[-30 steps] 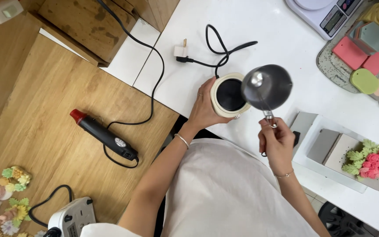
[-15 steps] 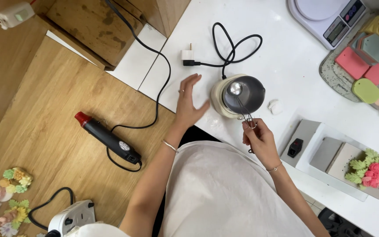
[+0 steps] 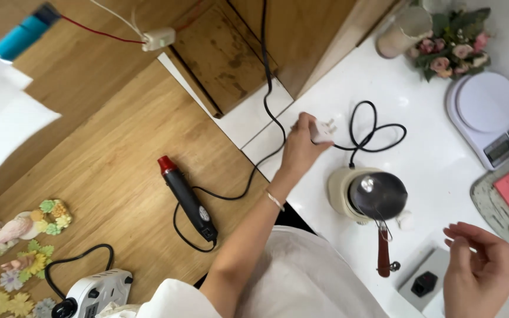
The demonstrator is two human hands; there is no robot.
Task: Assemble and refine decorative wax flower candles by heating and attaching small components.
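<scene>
Heat gun: a black heat gun with a red nozzle [image 3: 187,199] lies on the wooden surface at left of centre, its cord curling beside it, untouched.
Left hand: the left hand [image 3: 299,150] reaches to the upper middle of the frame, fingers [image 3: 308,126] closed around the white plug [image 3: 323,131] of the black looped cord [image 3: 376,134].
Plug: it is lifted just off the white table [image 3: 437,171], not in any socket that shows.
Warmer: the cream round electric warmer [image 3: 349,191] stands right of centre, the dark metal ladle with a wooden handle [image 3: 379,203] already set on top.
Right hand: the right hand [image 3: 477,266] hovers at the lower right, fingers loosely spread, holding nothing.
Progress: ladle placed; by my reading, powering the warmer remains.
</scene>
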